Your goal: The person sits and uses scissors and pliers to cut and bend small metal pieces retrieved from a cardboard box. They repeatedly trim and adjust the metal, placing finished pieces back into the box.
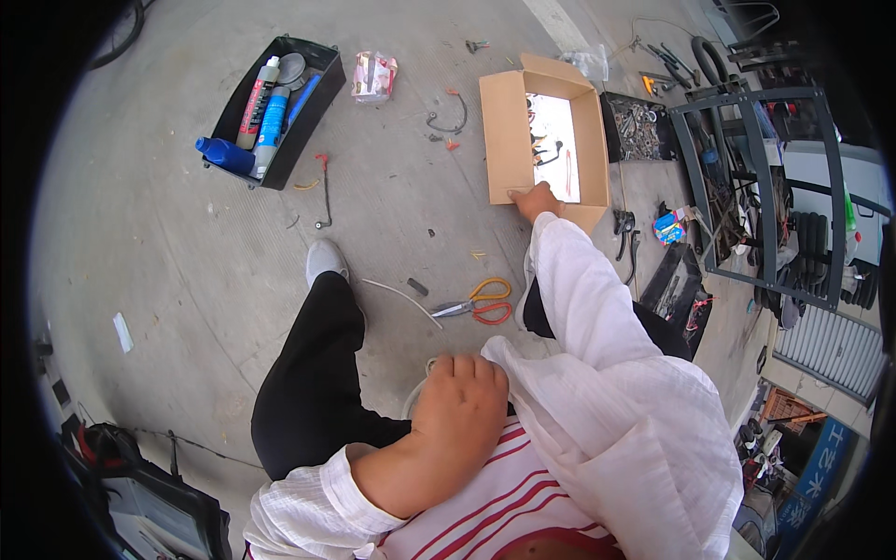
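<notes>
My right hand [537, 202] grips the near edge of a cardboard box [507, 140], which has small parts on a white lining inside. My left hand [457, 411] rests curled at my lap, beside the white shirt cloth; its fingertips are hidden. Scissors [461, 308] with yellow and red handles lie on the floor between my feet, near a pale tube [401, 297] and a short dark piece [417, 287].
A black tub [308, 126] of bottles, a clear packet [373, 75] and scattered cable pieces [325, 196] lie ahead. At right are a tray of hardware [640, 131], brake levers [625, 233] and a metal rack [770, 201]. A black object [159, 509] stands lower left.
</notes>
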Action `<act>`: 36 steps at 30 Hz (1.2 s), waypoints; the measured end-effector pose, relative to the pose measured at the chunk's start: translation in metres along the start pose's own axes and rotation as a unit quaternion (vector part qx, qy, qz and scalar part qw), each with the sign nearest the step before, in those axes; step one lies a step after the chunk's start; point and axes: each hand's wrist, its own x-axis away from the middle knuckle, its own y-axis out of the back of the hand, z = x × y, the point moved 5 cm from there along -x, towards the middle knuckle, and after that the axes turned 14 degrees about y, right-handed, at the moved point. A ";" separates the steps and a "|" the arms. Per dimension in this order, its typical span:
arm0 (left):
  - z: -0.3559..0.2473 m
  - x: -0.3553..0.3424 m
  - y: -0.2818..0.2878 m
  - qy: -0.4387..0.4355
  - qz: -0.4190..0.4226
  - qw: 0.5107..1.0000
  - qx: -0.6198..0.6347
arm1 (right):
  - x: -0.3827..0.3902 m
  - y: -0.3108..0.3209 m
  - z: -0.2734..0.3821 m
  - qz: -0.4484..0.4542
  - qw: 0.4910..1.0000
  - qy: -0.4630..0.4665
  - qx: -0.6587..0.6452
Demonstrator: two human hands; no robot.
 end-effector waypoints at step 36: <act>-0.033 -0.027 0.002 -0.074 -0.030 0.997 -0.002 | 0.045 0.140 -0.066 -0.136 0.982 0.131 0.001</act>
